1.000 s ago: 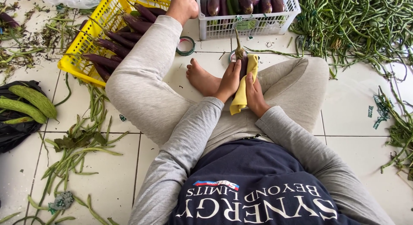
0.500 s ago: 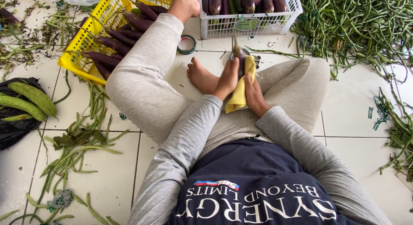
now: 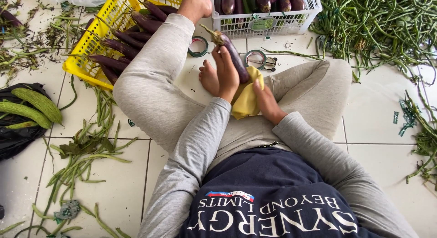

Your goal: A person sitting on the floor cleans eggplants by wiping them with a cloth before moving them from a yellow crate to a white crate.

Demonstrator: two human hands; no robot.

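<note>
- White floor tiles [image 3: 114, 174] carry the whole scene, with a person sitting cross-legged on them in grey trousers and a grey long-sleeved top.
- The left hand [image 3: 226, 74] is wrapped around a long purple eggplant [image 3: 234, 58], holding it tilted above the lap, its green stem end pointing up and to the left.
- The right hand [image 3: 266, 101] grips a yellow cloth [image 3: 246, 99], which is pressed against the lower end of the eggplant.
- A yellow basket [image 3: 104, 19] stands on the floor beyond the left knee, with more purple eggplants [image 3: 118, 46] lying in it.
- A white crate [image 3: 273, 21] straight ahead holds further eggplants standing on end.
- Two rolls of green tape [image 3: 198, 46] lie on the tiles between the crate and the person's bare foot [image 3: 208, 78].
- Heaped long beans [image 3: 378, 24] cover the floor at upper right.
- Green bitter gourds [image 3: 38, 103] rest on a black bag [image 3: 18, 138] at far left, with trimmings scattered near them.
</note>
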